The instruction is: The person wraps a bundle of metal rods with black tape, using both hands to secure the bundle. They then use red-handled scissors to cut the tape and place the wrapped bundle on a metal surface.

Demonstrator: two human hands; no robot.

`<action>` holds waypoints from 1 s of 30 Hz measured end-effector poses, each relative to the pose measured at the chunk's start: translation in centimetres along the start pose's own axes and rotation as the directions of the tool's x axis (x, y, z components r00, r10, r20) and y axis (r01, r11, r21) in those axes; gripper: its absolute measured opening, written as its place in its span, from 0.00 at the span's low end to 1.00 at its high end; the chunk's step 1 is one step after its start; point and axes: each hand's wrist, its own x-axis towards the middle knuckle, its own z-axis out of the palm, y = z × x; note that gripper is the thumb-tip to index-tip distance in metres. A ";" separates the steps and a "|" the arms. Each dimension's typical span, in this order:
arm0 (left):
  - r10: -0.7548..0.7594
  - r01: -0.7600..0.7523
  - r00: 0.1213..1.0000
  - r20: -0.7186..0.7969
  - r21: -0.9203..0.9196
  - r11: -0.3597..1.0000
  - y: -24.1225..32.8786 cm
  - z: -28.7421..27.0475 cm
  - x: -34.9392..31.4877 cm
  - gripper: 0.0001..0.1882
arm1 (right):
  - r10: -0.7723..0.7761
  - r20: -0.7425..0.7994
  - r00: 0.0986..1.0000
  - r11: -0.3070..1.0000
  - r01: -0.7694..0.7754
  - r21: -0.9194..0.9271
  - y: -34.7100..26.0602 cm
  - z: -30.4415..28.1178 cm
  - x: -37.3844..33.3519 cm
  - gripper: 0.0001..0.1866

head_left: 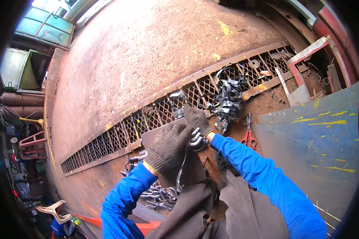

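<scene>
My left hand [169, 147], in a dark grey knitted glove, is closed at the near end of a thin black-and-silver strip [182, 171] that dangles over my lap. Close beside it, my gloved right hand [197, 119] is bent inward with its fingers largely hidden; what they grip cannot be made out. Just below the right hand sits a small bundle of shiny, dark-and-silver banded pieces [198, 140]. Under both hands a flat brown board [189, 169] leans across my lap. Red-handled scissors [248, 137] lie on the ground to the right.
A tangle of black-and-silver strips [230, 93] lies on a rusty drain grating [147, 119]. Several bent metal pieces [161, 197] are heaped by my left knee. A blue-grey metal sheet [315, 139] fills the right side, below a red-and-white frame [303, 67].
</scene>
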 end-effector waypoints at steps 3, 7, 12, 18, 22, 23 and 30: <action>-0.016 0.018 1.000 0.023 -0.072 0.997 0.3 -0.5 0.9 0.30 | -0.158 0.135 0.978 0.953 0.187 -0.236 0.8 -1.8 -0.4 0.23; 0.096 -0.121 0.988 -0.124 -0.216 0.969 -1.6 1.7 1.5 0.23 | -0.558 0.419 0.717 0.432 0.682 -0.591 2.3 -3.8 -2.1 0.15; -0.013 -0.016 0.984 -0.180 -0.160 0.987 2.3 1.0 1.6 0.19 | -0.505 0.514 0.693 0.145 0.656 -0.741 1.3 -4.8 -6.5 0.10; -0.074 0.051 0.987 -0.144 -0.159 0.986 3.7 2.4 4.2 0.22 | -0.533 0.694 0.484 -0.840 -0.397 -0.369 1.8 -8.7 -5.9 0.12; -0.128 0.101 0.972 -0.196 -0.142 0.985 3.5 2.5 3.7 0.22 | -0.562 0.453 0.692 -0.330 0.315 -0.890 1.6 -9.0 -7.2 0.19; -0.143 0.115 0.967 -0.212 -0.139 0.984 3.2 3.2 3.4 0.22 | -0.449 0.330 0.830 0.158 0.437 -0.885 1.1 -9.0 -9.3 0.22; -0.192 0.183 0.941 -0.280 -0.058 0.981 2.0 4.4 3.7 0.12 | -0.107 0.200 0.974 0.590 0.224 -0.775 -5.6 -11.7 -14.4 0.17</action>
